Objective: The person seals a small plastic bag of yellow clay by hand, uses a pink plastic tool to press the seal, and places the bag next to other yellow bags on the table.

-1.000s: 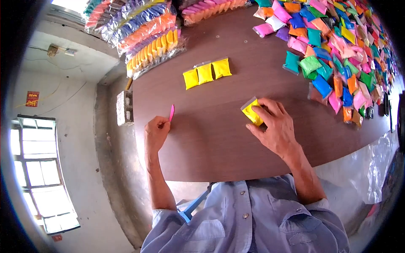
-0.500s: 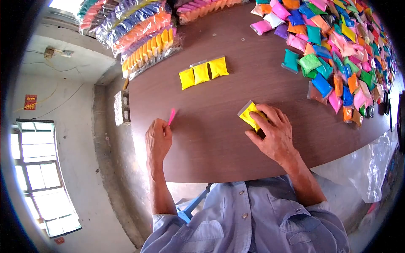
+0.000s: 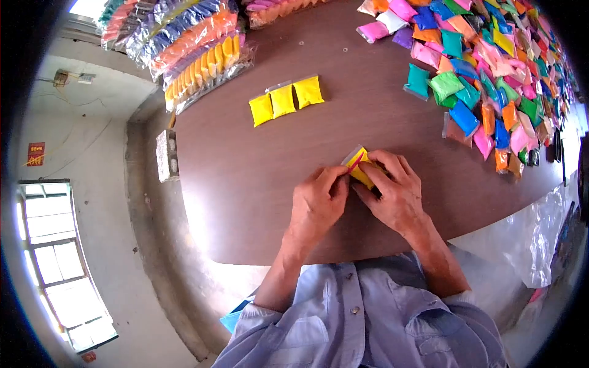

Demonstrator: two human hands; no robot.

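Note:
My left hand (image 3: 318, 199) is closed in a pinch on a small, thin pink strip (image 3: 356, 162). The strip lies over the upper part of a yellow packet (image 3: 366, 177) with a clear edge. My right hand (image 3: 396, 195) holds that packet on the brown table, thumb and fingers bent around its right side and partly covering it. Both hands are close together, fingertips almost meeting at the packet. Farther up the table, three more yellow packets (image 3: 283, 101) lie side by side in a slanted row.
A large heap of small coloured packets (image 3: 485, 80) covers the right side of the brown table (image 3: 245, 202). Clear bags of packed rows, one with orange-yellow packets (image 3: 205, 66), lie at the back left. Clear plastic (image 3: 534, 239) hangs past the right edge.
My left hand has moved right with the pink strip, from bare tabletop to the yellow packet. My right hand stays on the packet. The view has shifted slightly.

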